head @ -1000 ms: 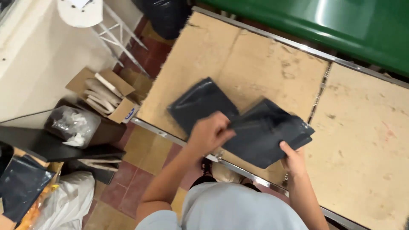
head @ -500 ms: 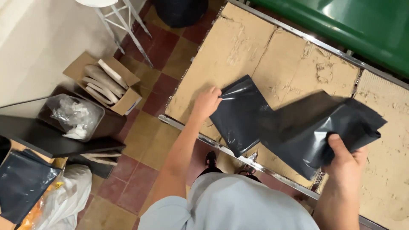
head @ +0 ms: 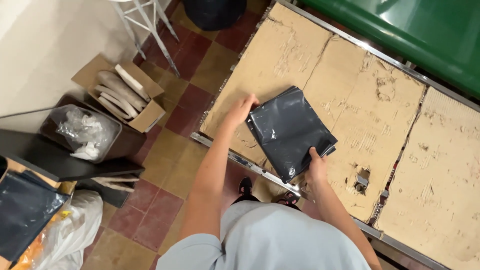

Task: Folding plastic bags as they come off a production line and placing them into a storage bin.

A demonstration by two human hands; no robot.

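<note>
On the near edge of the counter (head: 300, 55), a worn cardboard-topped surface with a metal rim, lies a small stack of dark grey plastic bags (head: 290, 131), flat and roughly squared up, one corner reaching toward the rim. The left hand (head: 242, 108) rests against the stack's left edge, fingers curled onto it, pressing rather than pinching; its grip looks loose, touching the bags without lifting them. The right hand (head: 316, 167) holds the stack's near corner, thumb on top and fingers tucked beneath, so its grip is closed on the bags.

By the look of it, the step in hand is evening up the stack: both hands sit at opposite edges, as one does when tapping sheets into line. A next move would call for a steady hold at the near corner while the left edge is nudged flush, since slick plastic slides easily.

Down on the tiled floor stand an open box (head: 120, 92) of pale flat pieces and a bin (head: 85, 132) lined with clear plastic. A green panel (head: 415, 30) runs along the counter's far side.
</note>
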